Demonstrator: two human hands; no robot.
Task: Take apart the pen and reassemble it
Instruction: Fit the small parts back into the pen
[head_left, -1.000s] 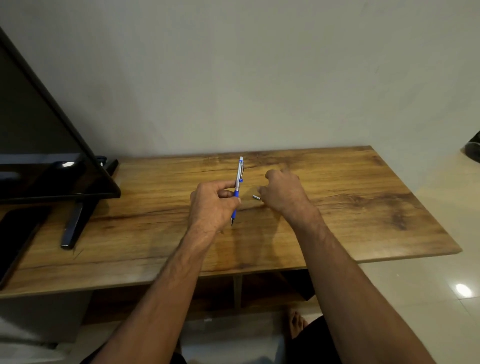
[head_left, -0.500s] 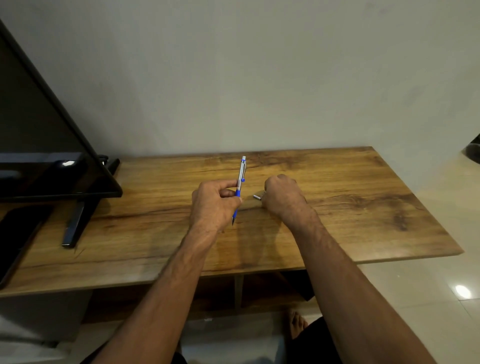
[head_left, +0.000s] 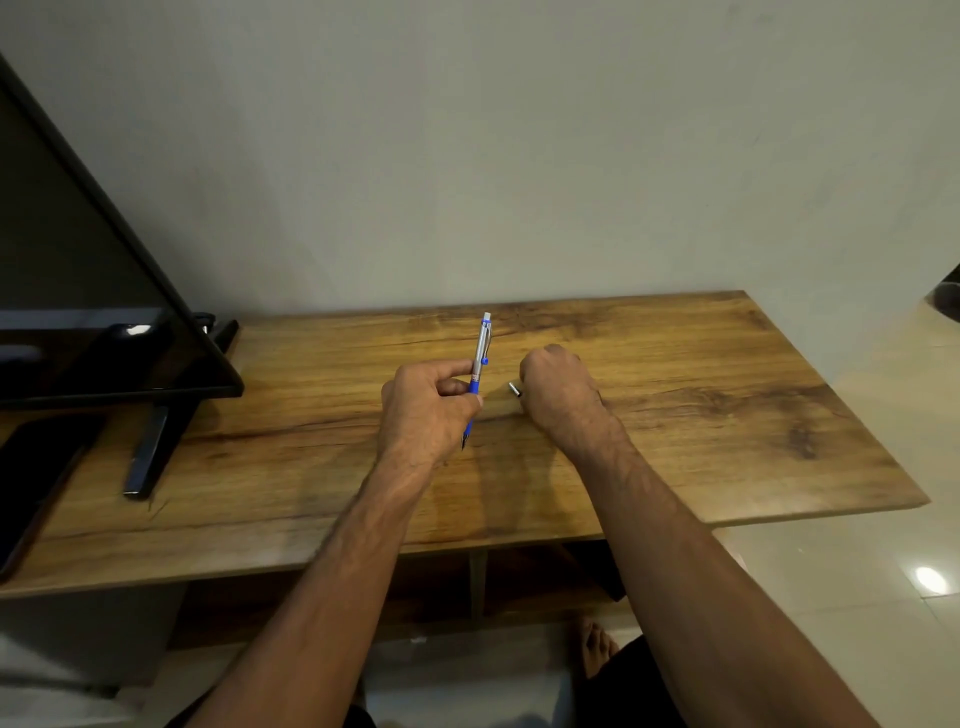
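A silver and blue pen stands nearly upright above the wooden table, its white push button up and its dark tip down. My left hand grips it around the blue lower section. To its right, my right hand is curled over the table and pinches a small silver metal piece that sticks out toward the pen. The fingertips of my right hand are hidden behind the back of the hand.
A black flat screen on a dark stand fills the table's left end, with a dark tablet-like slab lying in front of it. A grey wall runs along the table's far edge. Tiled floor lies to the right.
The pen and my left hand have shifted slightly right. My right hand has stayed in place, still holding the small metal piece.
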